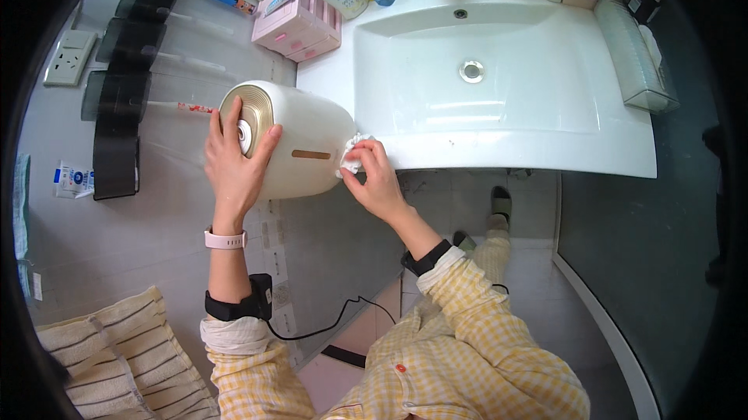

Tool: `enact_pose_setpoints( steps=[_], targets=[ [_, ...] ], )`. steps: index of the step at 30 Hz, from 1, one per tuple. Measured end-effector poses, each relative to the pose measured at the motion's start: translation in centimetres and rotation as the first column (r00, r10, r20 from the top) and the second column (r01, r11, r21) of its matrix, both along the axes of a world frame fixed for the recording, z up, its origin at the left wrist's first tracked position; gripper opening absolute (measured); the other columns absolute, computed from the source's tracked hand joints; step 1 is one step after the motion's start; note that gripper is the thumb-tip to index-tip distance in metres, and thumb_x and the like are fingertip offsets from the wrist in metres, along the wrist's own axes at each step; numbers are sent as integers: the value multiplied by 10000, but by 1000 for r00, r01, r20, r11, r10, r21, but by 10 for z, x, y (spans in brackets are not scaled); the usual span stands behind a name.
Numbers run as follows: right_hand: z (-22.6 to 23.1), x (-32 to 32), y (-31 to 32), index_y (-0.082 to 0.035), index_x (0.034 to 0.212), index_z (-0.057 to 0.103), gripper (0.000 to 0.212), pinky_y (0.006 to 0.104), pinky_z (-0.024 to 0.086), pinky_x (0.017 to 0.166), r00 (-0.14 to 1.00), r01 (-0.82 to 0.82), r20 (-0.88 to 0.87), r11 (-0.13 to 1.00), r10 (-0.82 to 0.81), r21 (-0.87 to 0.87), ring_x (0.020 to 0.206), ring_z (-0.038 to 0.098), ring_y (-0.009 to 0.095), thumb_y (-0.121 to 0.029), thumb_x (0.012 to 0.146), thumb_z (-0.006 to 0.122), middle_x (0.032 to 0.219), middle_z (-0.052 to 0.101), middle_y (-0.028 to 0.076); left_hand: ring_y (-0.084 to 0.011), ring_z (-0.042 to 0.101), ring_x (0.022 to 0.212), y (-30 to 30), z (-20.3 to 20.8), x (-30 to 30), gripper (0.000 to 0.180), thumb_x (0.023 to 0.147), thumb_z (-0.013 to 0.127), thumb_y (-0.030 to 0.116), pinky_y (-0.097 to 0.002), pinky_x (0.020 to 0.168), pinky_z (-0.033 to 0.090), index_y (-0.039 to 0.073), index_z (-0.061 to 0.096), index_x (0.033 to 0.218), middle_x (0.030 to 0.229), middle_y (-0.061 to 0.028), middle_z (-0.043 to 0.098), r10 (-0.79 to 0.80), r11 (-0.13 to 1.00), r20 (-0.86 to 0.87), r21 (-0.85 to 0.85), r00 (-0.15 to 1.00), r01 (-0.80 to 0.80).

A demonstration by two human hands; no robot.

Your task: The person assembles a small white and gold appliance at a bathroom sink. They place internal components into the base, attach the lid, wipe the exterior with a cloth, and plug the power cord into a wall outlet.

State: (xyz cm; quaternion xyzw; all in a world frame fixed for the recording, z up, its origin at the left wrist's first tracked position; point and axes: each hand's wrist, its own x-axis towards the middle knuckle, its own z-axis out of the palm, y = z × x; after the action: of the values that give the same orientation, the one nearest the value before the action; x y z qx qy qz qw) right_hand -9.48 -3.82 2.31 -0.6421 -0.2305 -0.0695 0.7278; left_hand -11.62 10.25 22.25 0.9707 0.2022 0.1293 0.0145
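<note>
Right hand (pixel 379 181): fingers curled and pinched shut on a small crumpled white cloth (pixel 352 153), pressing it against the lower end of a cream-white rounded wall dispenser (pixel 300 147). The cloth sits at the dispenser's 3 o'clock side, just beside the front-left corner of the white washbasin (pixel 545 120).

Left hand (pixel 234 167): fingers spread and laid flat over the dispenser's gold-ringed top end (pixel 240 116), thumb along the body, bracing it. No object is enclosed in this hand. A pale pink band is on the left wrist; dark straps sit on both forearms, with a black cable running from the left one.

The dispenser is mounted on the white tiled wall, at 9 o'clock from the basin. At its 12 o'clock: a pink storage box (pixel 298 22) with tubes and bottles. At its 10 o'clock: a row of dark tinted holders (pixel 125 54) and a wall socket (pixel 68 56). At 7 o'clock: a striped towel (pixel 117 358). Sleeves are yellow checked.
</note>
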Motion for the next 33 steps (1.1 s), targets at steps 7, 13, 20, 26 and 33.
enact_pose_setpoints(
  steps=[7,13,20,26,33],
  targets=[
    [-2,7,6,-17,967,546,264,391,505,657,1000,21,-11,992,-23,-127,771,599,310,-90,766,700,977,527,126,-412,321,1323,-1,1,-1,784,788,602,627,-489,1076,257,215,404,1424,1491,-225,282,-4,999,-15,42,1000,5],
    [-9,32,12,8,914,551,194,380,507,628,868,-135,-492,986,71,-96,709,635,284,-143,834,643,812,604,170,-411,326,1320,-2,1,0,787,786,590,639,-488,1076,256,215,405,1423,1487,-227,290,-9,998,-8,64,1000,10],
    [-18,16,16,58,911,505,180,309,568,601,605,-130,-752,964,262,232,740,654,180,-119,946,513,817,607,131,-409,321,1327,-1,0,1,786,792,571,652,-488,1081,248,213,408,1422,1483,-233,295,12,998,-11,65,1000,-11],
    [-19,-9,21,58,959,449,114,332,606,701,597,5,-745,927,298,374,807,590,151,-54,973,427,940,556,134,-400,314,1337,2,0,1,781,795,568,650,-488,1086,240,211,410,1422,1483,-235,294,6,999,-9,52,1000,-5],
    [-20,-35,31,50,964,463,113,317,576,682,644,137,-733,910,219,392,792,616,165,-61,963,482,914,603,149,-400,298,1344,3,-1,1,789,798,563,653,-494,1088,231,199,408,1424,1488,-232,285,11,999,-14,32,1000,-10]
  ],
)
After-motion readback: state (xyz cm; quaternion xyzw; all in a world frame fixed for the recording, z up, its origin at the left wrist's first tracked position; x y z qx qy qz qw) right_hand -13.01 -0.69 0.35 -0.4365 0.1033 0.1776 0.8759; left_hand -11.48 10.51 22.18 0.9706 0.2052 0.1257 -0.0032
